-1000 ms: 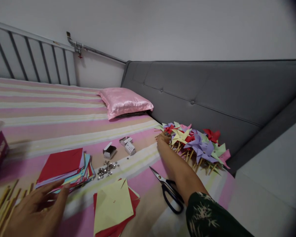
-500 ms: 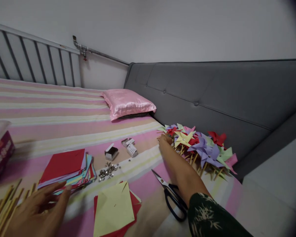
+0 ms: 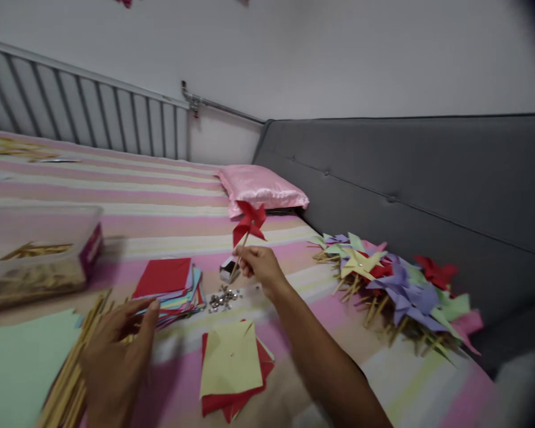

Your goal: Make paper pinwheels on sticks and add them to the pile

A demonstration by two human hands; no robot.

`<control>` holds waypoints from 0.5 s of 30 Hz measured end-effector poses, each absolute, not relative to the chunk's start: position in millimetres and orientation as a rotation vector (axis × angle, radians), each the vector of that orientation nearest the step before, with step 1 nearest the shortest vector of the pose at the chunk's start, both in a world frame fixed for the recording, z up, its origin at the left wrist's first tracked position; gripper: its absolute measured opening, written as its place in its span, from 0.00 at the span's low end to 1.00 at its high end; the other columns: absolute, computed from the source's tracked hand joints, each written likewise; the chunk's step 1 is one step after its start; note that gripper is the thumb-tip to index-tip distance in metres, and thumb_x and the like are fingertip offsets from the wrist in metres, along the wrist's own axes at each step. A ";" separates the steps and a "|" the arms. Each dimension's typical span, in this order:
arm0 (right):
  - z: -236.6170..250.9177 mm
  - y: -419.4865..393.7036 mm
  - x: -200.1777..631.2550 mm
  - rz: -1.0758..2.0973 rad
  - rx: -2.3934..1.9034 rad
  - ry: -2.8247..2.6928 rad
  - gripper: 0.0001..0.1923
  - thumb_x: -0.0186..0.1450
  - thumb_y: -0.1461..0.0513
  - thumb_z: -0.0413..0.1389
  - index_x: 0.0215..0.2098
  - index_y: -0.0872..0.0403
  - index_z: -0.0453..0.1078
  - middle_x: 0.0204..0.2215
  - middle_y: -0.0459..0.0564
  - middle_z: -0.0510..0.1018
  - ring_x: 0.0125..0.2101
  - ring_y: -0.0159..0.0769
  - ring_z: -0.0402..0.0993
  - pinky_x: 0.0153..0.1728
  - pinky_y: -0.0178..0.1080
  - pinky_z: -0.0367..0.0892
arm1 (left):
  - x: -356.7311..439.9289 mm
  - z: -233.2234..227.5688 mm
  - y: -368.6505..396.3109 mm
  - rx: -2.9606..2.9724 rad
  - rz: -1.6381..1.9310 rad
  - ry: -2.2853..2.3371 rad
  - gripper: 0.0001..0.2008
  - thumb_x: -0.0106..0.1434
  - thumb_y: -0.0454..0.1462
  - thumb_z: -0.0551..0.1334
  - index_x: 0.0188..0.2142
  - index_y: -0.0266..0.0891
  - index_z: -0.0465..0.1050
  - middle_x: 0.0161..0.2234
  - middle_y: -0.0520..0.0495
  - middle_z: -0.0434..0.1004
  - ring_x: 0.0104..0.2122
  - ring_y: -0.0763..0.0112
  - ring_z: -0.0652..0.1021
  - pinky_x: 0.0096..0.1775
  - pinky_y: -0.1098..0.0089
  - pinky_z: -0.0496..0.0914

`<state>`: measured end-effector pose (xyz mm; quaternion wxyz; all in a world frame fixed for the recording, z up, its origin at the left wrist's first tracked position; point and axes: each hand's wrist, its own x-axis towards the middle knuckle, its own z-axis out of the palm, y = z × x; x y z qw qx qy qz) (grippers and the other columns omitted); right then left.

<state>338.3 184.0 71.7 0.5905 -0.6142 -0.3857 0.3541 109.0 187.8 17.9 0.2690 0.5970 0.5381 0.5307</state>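
My right hand (image 3: 261,266) pinches the thin stick of a red paper pinwheel (image 3: 251,222), which stands upright above the bed. Behind the fingers is a small white box (image 3: 229,269), and loose metal fasteners (image 3: 224,299) lie just below. With fingers apart and nothing in them, my left hand (image 3: 120,356) hovers beside a bundle of wooden sticks (image 3: 74,374). Close to its fingertips is a stack of colored paper squares (image 3: 163,279), red on top. A yellow paper square (image 3: 230,359) rests on red sheets between my two arms.
Many finished pinwheels (image 3: 395,285) lie heaped at the right, by the gray headboard (image 3: 428,172). A clear plastic box (image 3: 40,255) with sticks inside stands at the left. Pale green paper (image 3: 22,368) lies in front of it. Further back sits a pink pillow (image 3: 263,187).
My right hand has come from the pinwheel heap toward the middle, now holding up a red pinwheel. The view has swung left, bringing in more of the clear box. My left hand stays empty.
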 end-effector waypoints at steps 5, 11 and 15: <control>57.5 138.6 267.8 1.247 -1.319 -1.279 0.14 0.55 0.54 0.58 0.22 0.58 0.72 0.13 0.40 0.67 0.12 0.22 0.60 0.15 0.27 0.55 | 102.4 35.7 177.5 1.262 1.429 1.245 0.19 0.54 0.49 0.61 0.39 0.39 0.75 0.39 0.45 0.77 0.36 0.64 0.75 0.41 0.66 0.67; 37.5 131.3 260.7 1.269 -1.377 -1.533 0.14 0.59 0.57 0.54 0.18 0.56 0.69 0.11 0.41 0.66 0.13 0.26 0.63 0.17 0.29 0.56 | 101.9 36.0 170.9 1.109 1.230 0.907 0.15 0.54 0.45 0.64 0.35 0.34 0.78 0.34 0.42 0.80 0.34 0.63 0.77 0.38 0.68 0.68; 30.8 132.8 266.7 1.211 -1.433 -1.641 0.15 0.60 0.57 0.53 0.19 0.55 0.69 0.11 0.42 0.68 0.14 0.27 0.63 0.18 0.30 0.56 | 112.6 32.5 169.5 0.945 1.212 0.931 0.17 0.49 0.40 0.69 0.37 0.34 0.78 0.32 0.42 0.81 0.34 0.65 0.78 0.40 0.69 0.69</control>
